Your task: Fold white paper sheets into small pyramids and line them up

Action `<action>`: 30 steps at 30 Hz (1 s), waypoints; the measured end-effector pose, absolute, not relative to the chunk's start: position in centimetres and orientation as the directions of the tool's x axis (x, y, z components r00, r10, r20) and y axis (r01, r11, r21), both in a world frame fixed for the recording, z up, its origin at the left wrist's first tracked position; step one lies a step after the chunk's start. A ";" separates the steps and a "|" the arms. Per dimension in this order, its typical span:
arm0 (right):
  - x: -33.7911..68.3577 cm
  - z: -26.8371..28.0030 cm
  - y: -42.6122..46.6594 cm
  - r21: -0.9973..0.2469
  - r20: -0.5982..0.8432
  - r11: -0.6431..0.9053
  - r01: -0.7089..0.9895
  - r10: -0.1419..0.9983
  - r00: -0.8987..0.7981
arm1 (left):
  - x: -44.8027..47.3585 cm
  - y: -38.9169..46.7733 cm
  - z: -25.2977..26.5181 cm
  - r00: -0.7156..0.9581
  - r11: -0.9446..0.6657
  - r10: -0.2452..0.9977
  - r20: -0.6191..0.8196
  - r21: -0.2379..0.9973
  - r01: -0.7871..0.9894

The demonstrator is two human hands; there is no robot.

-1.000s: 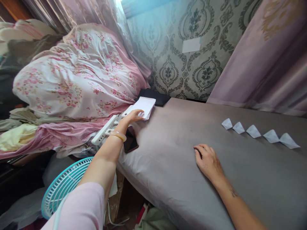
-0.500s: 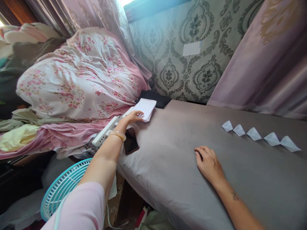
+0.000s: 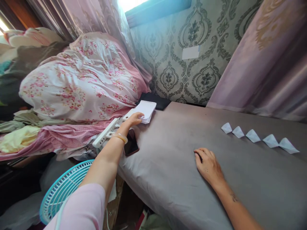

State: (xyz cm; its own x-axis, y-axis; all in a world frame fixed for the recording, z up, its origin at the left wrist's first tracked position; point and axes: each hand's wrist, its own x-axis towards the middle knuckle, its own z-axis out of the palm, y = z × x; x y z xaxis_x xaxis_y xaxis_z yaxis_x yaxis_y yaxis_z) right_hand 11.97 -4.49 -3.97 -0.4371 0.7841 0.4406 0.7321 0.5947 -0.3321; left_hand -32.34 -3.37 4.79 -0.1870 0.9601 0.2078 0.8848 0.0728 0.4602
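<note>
At the near edge of a stack of white paper sheets (image 3: pixel 148 108), my left hand (image 3: pixel 135 118) has its thumb and fingers closed on the paper. A pale bangle circles that wrist. A dark-screened phone (image 3: pixel 131 145) lies on the bed just below the wrist. My right hand (image 3: pixel 208 164) rests on the grey sheet with its fingers curled in, thumb tip close to the forefinger, and nothing visible in it. Several folded white paper pieces (image 3: pixel 252 135) stand in a slanting row to the right, apart from both hands.
A white power strip (image 3: pixel 105 132) runs along the bed's left edge, under my left forearm. A dark flat item (image 3: pixel 161 101) lies behind the stack. Floral bedding (image 3: pixel 79 76) is heaped at the left, and a turquoise fan (image 3: pixel 64 188) stands below my arm.
My left hand's fingers have drawn together at the near edge of the paper stack. My right hand stays in place, and the view has tilted slightly upward.
</note>
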 end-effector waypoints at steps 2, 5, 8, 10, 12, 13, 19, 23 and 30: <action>12.0 -4.0 -4.5 -0.331 0.442 0.597 0.731 0.782 -0.439 | -31.5 -3.3 4.4 -0.212 0.080 0.940 0.268 0.430 0.899; 11.9 -3.9 -4.5 -0.337 0.436 0.593 0.731 0.787 -0.437 | -29.8 -3.2 4.4 -0.253 0.095 0.895 0.366 0.398 0.912; 11.9 -3.8 -4.6 -0.358 0.425 0.585 0.728 0.796 -0.430 | -26.6 -2.9 5.2 -0.207 0.011 0.864 0.458 0.394 0.919; 11.8 -3.7 -4.6 -0.386 0.417 0.579 0.719 0.804 -0.424 | -23.4 -2.7 6.0 -0.127 -0.223 0.819 0.560 0.514 0.829; 11.8 -3.7 -4.5 -0.447 0.410 0.570 0.689 0.815 -0.409 | -19.5 -2.6 6.4 -0.248 -0.375 0.755 0.607 0.710 0.597; 11.8 -3.6 -4.4 -0.497 0.404 0.557 0.665 0.827 -0.391 | -17.5 -2.6 6.5 -0.325 -0.412 0.762 0.560 0.806 0.424; 12.5 -3.0 -3.9 -0.897 0.169 0.215 0.386 0.974 -0.150 | -8.3 -3.6 5.2 -0.467 -0.195 0.877 -0.117 0.800 -0.567; 12.7 -2.3 -3.7 -0.983 0.023 0.040 0.179 0.995 -0.098 | -5.6 -4.8 3.5 -0.399 -0.018 0.783 -0.477 0.624 -0.781; 13.7 -2.2 -3.7 -0.901 0.098 0.165 0.402 0.978 -0.182 | -3.5 -7.5 2.1 -0.329 0.075 0.759 -0.562 0.578 -0.813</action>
State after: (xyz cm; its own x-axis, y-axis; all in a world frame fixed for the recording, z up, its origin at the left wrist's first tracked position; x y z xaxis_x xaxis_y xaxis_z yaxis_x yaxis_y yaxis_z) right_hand 13.65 -3.71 -2.23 -0.1818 0.9784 0.0980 0.4016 0.1649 -0.9009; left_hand -3.51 -7.53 2.09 -0.3295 0.7587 -0.5620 -0.8127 0.0750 0.5778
